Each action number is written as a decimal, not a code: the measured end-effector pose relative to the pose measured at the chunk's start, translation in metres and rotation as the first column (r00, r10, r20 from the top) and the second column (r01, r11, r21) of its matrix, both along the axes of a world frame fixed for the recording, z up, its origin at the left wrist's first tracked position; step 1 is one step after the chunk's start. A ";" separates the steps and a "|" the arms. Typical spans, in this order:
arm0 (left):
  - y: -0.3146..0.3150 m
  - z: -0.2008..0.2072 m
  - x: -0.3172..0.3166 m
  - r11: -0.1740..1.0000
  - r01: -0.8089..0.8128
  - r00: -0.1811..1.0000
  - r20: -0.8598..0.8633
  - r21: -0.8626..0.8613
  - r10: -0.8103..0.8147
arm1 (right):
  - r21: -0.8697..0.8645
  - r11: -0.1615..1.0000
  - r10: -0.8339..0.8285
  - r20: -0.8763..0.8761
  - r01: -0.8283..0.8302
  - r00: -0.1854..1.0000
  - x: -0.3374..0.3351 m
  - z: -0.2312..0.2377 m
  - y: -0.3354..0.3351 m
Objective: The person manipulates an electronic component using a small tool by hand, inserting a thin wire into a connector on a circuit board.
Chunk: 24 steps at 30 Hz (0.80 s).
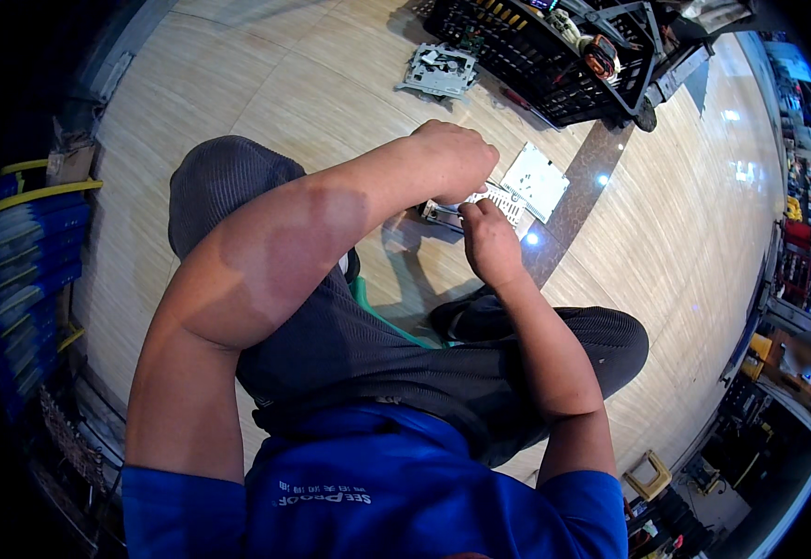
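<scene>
Near the frame's upper middle, left hand (454, 154) and right hand (489, 244) both close their grip on a flat perforated grey metal plate (503, 202) above the pale wooden floor (266, 84).

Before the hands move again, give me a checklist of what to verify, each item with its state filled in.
1. Left hand on the perforated metal part: ok, fingers closed over its upper edge.
2. Right hand on the same part: ok, gripping its lower edge.
3. Whether a tool is in either hand: cannot tell, fingers hide it.
4. Square metal plate apart from the fingers: ok, just beyond them.
5. Black crate away from the work: ok.
6. Metal mechanism on the floor, untouched: ok.
</scene>
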State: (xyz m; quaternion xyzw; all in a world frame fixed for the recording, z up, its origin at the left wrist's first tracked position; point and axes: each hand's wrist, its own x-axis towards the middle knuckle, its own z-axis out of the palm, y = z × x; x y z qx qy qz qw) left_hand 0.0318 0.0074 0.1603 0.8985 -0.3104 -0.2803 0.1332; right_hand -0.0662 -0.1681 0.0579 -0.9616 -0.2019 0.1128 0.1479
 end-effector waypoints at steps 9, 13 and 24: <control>0.000 -0.001 0.000 1.000 0.000 1.000 0.002 -0.003 0.000 | -0.004 1.000 0.030 0.024 -0.030 0.999 0.000 0.003 0.002; 0.000 -0.002 0.000 1.000 0.002 1.000 0.008 -0.004 -0.002 | -0.008 0.999 0.048 0.044 -0.048 0.998 0.001 0.002 0.001; 0.000 -0.001 -0.001 1.000 0.000 1.000 0.002 0.002 0.000 | -0.100 0.989 0.120 0.127 -0.107 0.985 -0.002 0.007 0.006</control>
